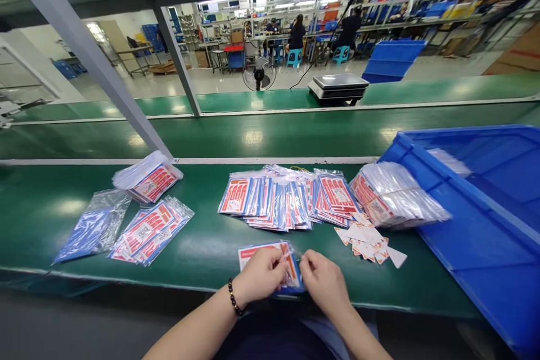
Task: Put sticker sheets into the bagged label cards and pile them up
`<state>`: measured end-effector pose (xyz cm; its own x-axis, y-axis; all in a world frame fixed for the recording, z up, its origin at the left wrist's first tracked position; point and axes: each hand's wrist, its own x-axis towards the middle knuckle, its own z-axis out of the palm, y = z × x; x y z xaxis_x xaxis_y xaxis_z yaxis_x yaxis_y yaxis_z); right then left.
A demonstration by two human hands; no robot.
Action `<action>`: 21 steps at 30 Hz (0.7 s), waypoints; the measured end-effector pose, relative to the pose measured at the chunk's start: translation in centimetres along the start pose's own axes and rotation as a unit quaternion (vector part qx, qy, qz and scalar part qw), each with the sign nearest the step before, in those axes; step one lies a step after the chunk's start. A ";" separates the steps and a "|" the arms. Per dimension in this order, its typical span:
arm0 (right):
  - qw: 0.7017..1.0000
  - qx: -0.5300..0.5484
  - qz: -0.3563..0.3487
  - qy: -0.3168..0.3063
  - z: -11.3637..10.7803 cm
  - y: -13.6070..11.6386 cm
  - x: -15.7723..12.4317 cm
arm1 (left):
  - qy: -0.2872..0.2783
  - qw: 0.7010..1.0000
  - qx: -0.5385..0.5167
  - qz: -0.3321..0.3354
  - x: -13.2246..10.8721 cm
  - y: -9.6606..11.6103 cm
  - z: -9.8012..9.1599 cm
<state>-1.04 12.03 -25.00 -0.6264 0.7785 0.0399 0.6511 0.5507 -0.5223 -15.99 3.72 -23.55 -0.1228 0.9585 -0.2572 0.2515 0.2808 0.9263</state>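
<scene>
A red, white and blue printed packet in a clear plastic bag (292, 261) lies at the table's front edge. My left hand (262, 274) rests on it, thumb and fingers pinched together over its face. At its right edge, my right hand (324, 278) is closed in a pinch on the clear plastic; the exact grip is partly hidden. Just beyond my hands spreads a wide pile of similar packets (278, 199). To the right of that pile are small loose white cards with orange marks (366, 239) and a banded bundle of packets (390, 194).
A large blue bin (459, 225) stands at the right. On the left are a stack of packets (148, 177), a few fanned packets (152, 230) and a clear bag with blue contents (93, 225). A scale (338, 87) sits beyond; a slanting metal post (93, 62) rises at left.
</scene>
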 end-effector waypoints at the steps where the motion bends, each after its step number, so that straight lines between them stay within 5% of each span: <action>1: 1.000 0.006 0.000 0.011 -0.2 0.2 0.1 | -0.008 1.000 -0.022 -0.010 0.0 -0.2 -0.1; 5: 0.988 0.068 -0.112 0.081 -1.4 -0.3 -0.2 | 0.010 0.999 -0.046 -0.018 0.0 0.0 -0.7; 8: 0.978 0.112 -0.175 0.007 -1.8 -1.6 -0.3 | 0.035 0.999 -0.004 0.033 0.0 1.1 -0.5; 12: 0.950 0.249 -0.107 -0.155 -0.9 -2.0 0.5 | 0.049 0.986 0.051 0.150 -1.1 2.9 -0.4; 15: 0.918 0.363 -0.005 -0.159 0.0 -0.9 1.3 | 0.082 0.965 0.027 0.247 -2.4 3.1 -1.9; 17: 0.876 0.455 0.083 -0.135 0.3 -0.2 1.6 | 0.215 0.939 -0.021 0.268 -3.1 2.4 -3.5; 19: 0.802 0.561 0.164 -0.120 0.4 0.1 1.9 | 0.306 0.909 -0.091 0.269 -3.6 1.5 -4.9; 21: 0.726 0.647 0.204 -0.115 0.4 -0.2 2.1 | 0.245 0.913 -0.167 0.281 -3.8 0.8 -5.3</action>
<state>-2.64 13.50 -25.15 -0.6461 0.6445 -0.4089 -0.0520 -0.5716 -0.8189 -20.44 0.06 -20.33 -0.4990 0.7873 0.3622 0.1102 -0.3569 0.9276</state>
